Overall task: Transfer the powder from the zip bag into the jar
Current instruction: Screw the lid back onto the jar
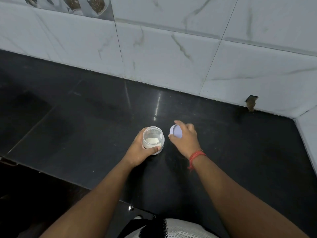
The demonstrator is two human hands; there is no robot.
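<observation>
Jar (153,140): clear, lidless, upright on the black worktop (103,117), mouth open toward the camera.
Powder (152,140): small pale heap at the bottom of the jar, well below the rim.
Left hand (142,150): wrapped round the jar from the left and near side, thumb across the near wall, fingers curled behind.
Lid (176,131): pale lilac, round, tilted, hollow underside partly showing; just right of the jar, apart from it.
Right hand (186,140): gripping the lid from above and the right, thumb at its near edge, fingers bent over its far edge; slightly blurred.
Lid height: cannot tell whether resting on the worktop or lifted clear of it.
Wrist thread (196,156): red, tied round the right wrist, loose end hanging down.
Zip bag: nowhere in view.
Wall (171,48): white marbled tiles behind the worktop, meeting a side wall at far right.
Tile gap (251,103): small broken brownish patch at the foot of the wall, well right of the hands.
Near edge: patterned black-and-white clothing (171,229) at the bottom of the view.
</observation>
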